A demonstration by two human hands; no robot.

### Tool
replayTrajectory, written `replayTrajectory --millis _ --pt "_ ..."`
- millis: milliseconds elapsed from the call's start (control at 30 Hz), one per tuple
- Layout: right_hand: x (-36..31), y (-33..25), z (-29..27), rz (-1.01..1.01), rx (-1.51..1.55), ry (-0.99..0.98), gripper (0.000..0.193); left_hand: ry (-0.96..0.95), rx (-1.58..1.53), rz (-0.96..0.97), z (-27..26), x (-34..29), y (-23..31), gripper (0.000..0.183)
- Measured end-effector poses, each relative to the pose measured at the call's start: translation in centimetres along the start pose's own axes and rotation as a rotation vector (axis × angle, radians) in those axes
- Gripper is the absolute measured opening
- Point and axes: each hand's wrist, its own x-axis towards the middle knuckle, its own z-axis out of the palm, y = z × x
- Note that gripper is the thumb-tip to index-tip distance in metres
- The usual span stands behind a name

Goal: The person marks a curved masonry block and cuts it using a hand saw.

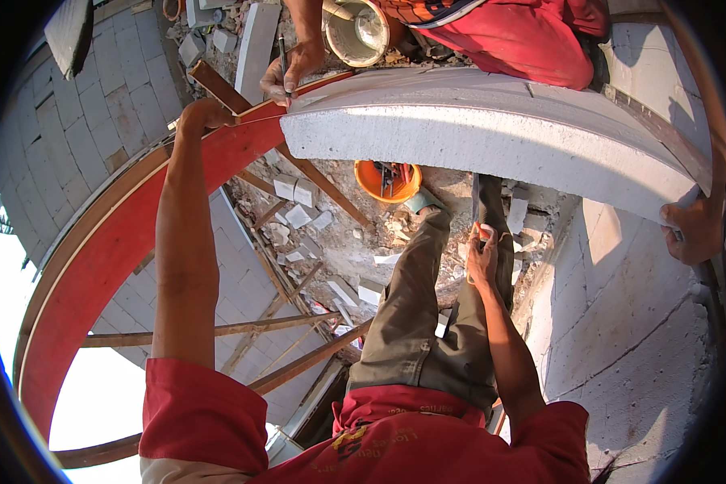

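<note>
At the upper left, my left hand [204, 115] is closed at the top edge of a red curved board [89, 270]. A thin string seems to run from its fingertips to the near end of a long pale block [460, 133]. My right hand [481, 260] hangs low before my legs, wrapped round the orange handle of a handsaw [475, 200], its blade pointing away from me. Across from me, a co-worker's hand [297, 68] holds a pencil [283, 60] at the block's left corner. Another hand [687, 232] grips the block's right end.
Below the block stands an orange bucket [389, 184] of tools. Broken block pieces [297, 190] litter the ground. Wooden props [310, 355] cross under the red board. A pale bucket [355, 36] sits beside the co-worker's red-clothed leg [516, 44]. Block walls [645, 355] rise on both sides.
</note>
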Motion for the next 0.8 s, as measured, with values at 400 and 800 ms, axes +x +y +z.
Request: replayTrajectory --millis 400,800 --pt "-1.4 3.2 -0.2 -0.279 -0.721 -0.054 0.033 0.098 0.032 0.147 0.3 2.0 1.5 0.049" --pt "2.4 -6.9 -5.6 0.078 -0.002 -0.028 0.031 0.357 -0.043 0.268 2.3 -0.8 -0.7 0.044"
